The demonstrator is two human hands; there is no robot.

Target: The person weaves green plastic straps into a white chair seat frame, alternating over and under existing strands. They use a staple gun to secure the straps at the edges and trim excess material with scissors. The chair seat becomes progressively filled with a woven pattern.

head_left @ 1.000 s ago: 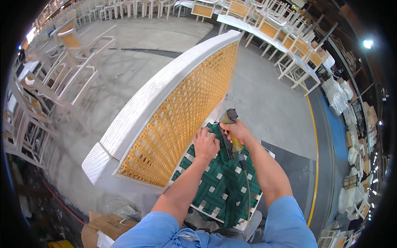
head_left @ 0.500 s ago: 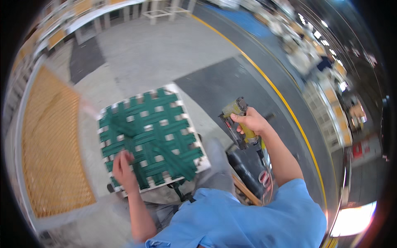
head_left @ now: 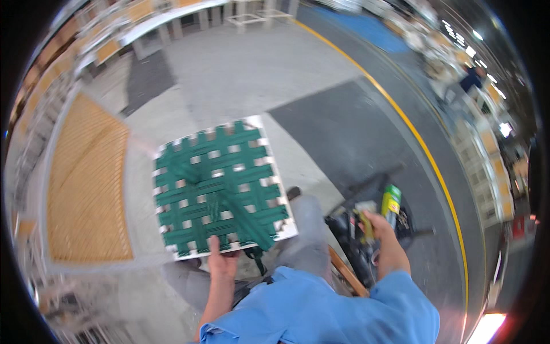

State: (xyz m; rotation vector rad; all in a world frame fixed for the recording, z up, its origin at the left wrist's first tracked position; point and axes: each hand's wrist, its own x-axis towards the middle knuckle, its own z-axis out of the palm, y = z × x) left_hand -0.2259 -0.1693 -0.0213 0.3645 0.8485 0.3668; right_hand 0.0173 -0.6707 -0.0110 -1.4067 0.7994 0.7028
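Observation:
In front of me a square white frame (head_left: 287, 231) carries green webbing (head_left: 226, 192) woven over and under in strips. Loose strap ends (head_left: 252, 225) lie across its top. My left hand (head_left: 221, 262) grips the near edge, thumb on top and the other fingers tucked beneath and hidden. Off to the right, my right hand (head_left: 379, 225) is closed around a yellow-green staple gun (head_left: 367, 225), somewhat blurred. The gun is low, over dark equipment beside my leg, away from the frame.
A green-and-yellow can (head_left: 391, 199) stands beside the gun. Near my right leg is a wooden bar (head_left: 347, 272). At left leans a panel of tan woven mesh (head_left: 89, 189). A yellow line (head_left: 401, 114) crosses the floor. A person (head_left: 467, 83) is far off at right.
My left hand has gone from above the webbing to the near edge of the frame and taken hold. My right hand has lowered the staple gun toward the dark equipment. The view has shifted.

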